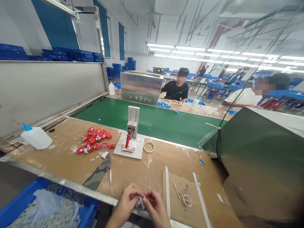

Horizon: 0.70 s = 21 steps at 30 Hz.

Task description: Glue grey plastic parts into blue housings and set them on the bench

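Note:
Close to the table's front edge, my left hand [127,201] and my right hand [155,206] meet with fingertips pinched together. Between them is a small grey-white piece [141,203]; the fingers cover most of it, so its exact kind is hidden. Ahead of my hands stands a small hand press [133,126] with a red handle [127,141] on a white base plate. A pile of small red plastic parts [96,137] lies left of the press. To the right of my hands is a cardboard sheet [177,207] with white tape strips, a thin stick [176,189] and a tape ring [186,200].
A blue bin [89,215] of small grey pieces sits at lower left. A white bottle [38,137] with a blue cap lies beyond it. Behind the table runs a green conveyor belt [166,125]. A large metal housing [263,164] stands at right. Co-workers sit across the belt.

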{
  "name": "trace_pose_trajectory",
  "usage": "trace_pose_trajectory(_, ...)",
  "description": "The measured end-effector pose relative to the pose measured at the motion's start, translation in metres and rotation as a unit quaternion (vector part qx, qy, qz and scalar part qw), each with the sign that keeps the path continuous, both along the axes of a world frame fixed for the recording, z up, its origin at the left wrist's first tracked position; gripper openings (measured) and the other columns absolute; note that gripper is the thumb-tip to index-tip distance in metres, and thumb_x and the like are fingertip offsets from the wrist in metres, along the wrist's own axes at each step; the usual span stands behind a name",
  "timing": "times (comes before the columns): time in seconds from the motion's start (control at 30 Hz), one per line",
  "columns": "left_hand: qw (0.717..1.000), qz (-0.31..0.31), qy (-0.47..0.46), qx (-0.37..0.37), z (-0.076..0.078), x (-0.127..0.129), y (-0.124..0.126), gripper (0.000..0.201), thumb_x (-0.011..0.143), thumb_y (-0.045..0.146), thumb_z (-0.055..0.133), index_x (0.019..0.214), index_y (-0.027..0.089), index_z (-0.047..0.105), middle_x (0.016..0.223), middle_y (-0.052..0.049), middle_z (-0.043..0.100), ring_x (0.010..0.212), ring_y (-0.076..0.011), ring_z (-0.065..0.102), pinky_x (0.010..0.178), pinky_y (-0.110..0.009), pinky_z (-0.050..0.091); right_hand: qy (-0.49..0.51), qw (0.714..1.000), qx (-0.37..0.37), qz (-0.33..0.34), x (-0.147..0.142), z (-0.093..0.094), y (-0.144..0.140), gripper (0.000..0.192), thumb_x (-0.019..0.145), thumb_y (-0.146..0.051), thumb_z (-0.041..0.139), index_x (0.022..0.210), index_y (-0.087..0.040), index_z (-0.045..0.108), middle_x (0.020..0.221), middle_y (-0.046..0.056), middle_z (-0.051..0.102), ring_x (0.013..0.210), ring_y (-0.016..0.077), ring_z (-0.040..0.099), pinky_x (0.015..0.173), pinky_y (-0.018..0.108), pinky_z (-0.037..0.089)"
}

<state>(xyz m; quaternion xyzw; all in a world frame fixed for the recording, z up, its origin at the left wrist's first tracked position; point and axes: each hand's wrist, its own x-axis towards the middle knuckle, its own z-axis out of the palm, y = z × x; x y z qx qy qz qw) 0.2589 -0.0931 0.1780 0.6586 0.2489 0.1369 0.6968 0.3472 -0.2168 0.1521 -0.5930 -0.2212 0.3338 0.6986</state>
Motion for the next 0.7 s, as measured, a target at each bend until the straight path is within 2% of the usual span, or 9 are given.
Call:
trace_pose_trajectory(0.17,1.0,0.007,-0.004,-0.029,0.0,-0.006,-0.006,0.033,0.078,0.04,0.073,0.103,0.018,0.074,0.091,-0.005,0.066,0.088,-0.0213,0.061,0.081,-0.029,0.047,0.008,0.999,-0.001,-0.045,-0.002,-0.009,0.001,0.053,0.075,-0.068,0.079,0.092,-0.017,0.072,0.079,0.005,0.068,0.07,0.0167,0.061,0.065,0.027,0.047)
trace_pose_trajectory(0.27,1.0,-0.025,-0.006,0.005,0.004,-0.013,-0.008,0.032,0.085,0.048,0.072,0.096,0.018,0.073,0.093,-0.006,0.068,0.091,-0.0216,0.061,0.085,-0.029,0.047,-0.05,0.997,-0.033,-0.05,0.002,-0.009,0.0,0.054,0.08,-0.069,0.073,0.087,-0.016,0.074,0.074,0.005,0.068,0.065,0.0163,0.059,0.062,0.026,0.045)
trace_pose_trajectory(0.37,0.998,-0.051,-0.021,0.026,0.007,-0.015,-0.007,0.041,0.088,0.058,0.068,0.094,0.018,0.074,0.092,-0.006,0.068,0.09,-0.0213,0.061,0.084,-0.028,0.046,-0.117,0.991,-0.047,-0.052,0.008,-0.004,0.0,0.053,0.085,-0.069,0.067,0.078,-0.017,0.072,0.071,0.005,0.067,0.063,0.0161,0.059,0.06,0.026,0.044)
trace_pose_trajectory(0.47,0.999,-0.029,-0.022,-0.017,0.002,-0.01,-0.006,0.052,0.086,0.069,0.065,0.089,0.017,0.072,0.083,-0.004,0.066,0.08,-0.0182,0.058,0.076,-0.027,0.046,-0.183,0.98,-0.042,-0.071,0.009,0.003,0.002,0.048,0.087,-0.064,0.066,0.073,-0.018,0.071,0.071,0.004,0.065,0.064,0.0159,0.058,0.06,0.026,0.044)
trace_pose_trajectory(0.53,0.998,-0.001,-0.013,-0.055,-0.004,-0.006,-0.005,0.057,0.078,0.074,0.071,0.086,0.017,0.069,0.077,-0.002,0.064,0.072,-0.0156,0.054,0.069,-0.025,0.043,-0.208,0.973,-0.033,-0.091,0.006,0.008,0.004,0.044,0.089,-0.06,0.066,0.072,-0.019,0.071,0.07,0.003,0.063,0.063,0.0156,0.056,0.061,0.026,0.045)
trace_pose_trajectory(0.6,0.996,0.008,-0.018,-0.083,-0.011,-0.005,-0.003,0.061,0.07,0.076,0.077,0.088,0.018,0.069,0.079,-0.002,0.065,0.073,-0.016,0.055,0.068,-0.025,0.044,-0.21,0.972,-0.023,-0.106,0.001,0.012,0.006,0.041,0.09,-0.057,0.066,0.073,-0.02,0.071,0.07,0.003,0.064,0.064,0.0156,0.056,0.062,0.026,0.045)
trace_pose_trajectory(0.7,0.995,0.002,-0.031,-0.093,-0.015,-0.007,-0.002,0.062,0.069,0.075,0.079,0.094,0.018,0.072,0.087,-0.005,0.07,0.082,-0.0191,0.06,0.076,-0.028,0.047,-0.194,0.975,-0.011,-0.109,-0.006,0.015,0.008,0.041,0.09,-0.057,0.066,0.074,-0.02,0.072,0.072,0.003,0.066,0.065,0.0163,0.057,0.064,0.027,0.045)
